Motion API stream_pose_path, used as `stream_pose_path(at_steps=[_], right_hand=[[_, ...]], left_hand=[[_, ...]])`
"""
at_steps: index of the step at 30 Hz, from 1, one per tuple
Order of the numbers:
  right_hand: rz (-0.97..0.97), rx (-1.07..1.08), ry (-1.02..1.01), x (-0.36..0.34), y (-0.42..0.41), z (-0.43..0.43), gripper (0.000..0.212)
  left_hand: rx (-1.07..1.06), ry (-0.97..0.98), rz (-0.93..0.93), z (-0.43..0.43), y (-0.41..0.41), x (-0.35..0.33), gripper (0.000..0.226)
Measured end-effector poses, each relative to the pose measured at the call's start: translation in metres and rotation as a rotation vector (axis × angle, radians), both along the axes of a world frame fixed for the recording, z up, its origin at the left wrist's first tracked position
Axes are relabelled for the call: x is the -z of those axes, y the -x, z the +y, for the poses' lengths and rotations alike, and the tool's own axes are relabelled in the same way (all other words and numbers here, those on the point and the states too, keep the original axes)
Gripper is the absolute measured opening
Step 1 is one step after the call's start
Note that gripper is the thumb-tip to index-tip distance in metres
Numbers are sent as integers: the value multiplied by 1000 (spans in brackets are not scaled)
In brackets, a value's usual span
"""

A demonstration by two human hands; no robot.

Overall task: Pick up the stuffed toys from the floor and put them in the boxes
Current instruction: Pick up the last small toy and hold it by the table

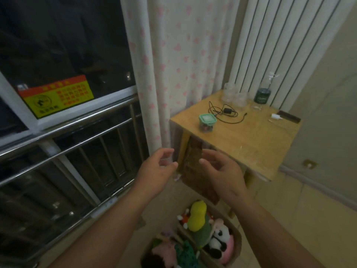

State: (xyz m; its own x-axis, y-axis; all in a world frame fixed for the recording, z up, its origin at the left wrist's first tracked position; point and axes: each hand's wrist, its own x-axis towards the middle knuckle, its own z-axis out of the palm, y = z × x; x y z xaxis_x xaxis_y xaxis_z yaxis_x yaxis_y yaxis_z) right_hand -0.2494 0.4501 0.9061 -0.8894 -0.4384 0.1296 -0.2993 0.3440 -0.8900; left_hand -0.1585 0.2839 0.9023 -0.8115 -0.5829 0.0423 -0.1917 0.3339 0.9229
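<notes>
Window corner, tiled floor [289, 219]. Two boxes [238, 238] sit on it just off the worktop's [251, 138] near edge, both packed: yellow toy [197, 215] on top, panda [219, 238], pink toy [166, 250], green toy [186, 256], more beneath. At least six, total unclear. No toys on the floor in view. Left hand [156, 169] and right hand [222, 171] raised, fingers loose, holding nothing. Plush should be light, soft and squashy; grab the body, not limbs.

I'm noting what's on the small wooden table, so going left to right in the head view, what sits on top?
Green-lidded container → clear glass jars → dark bottle → flat black object. The black charger cable overlaps several, so I left it out.
</notes>
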Motion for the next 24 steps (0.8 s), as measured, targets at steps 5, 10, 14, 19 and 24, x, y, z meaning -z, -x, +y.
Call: stream_pose_path(at_steps=[5,10,14,19,24], right_hand=[[37,-18,5,-12,-31,21,31],[90,-83,2,-24,-58,59,30],[59,-131,3,-26,-84,90,32],[62,-134,13,-30,-102,112,33],[67,-129,31,-35,-113,117,30]], left_hand=[[-17,14,14,18,-37,-15,31],[-78,13,45,54,-77,-25,30],[-119,1,30,89,-109,-31,32],[-117,20,37,109,-132,-40,31],[-121,36,46,111,-140,-45,32]])
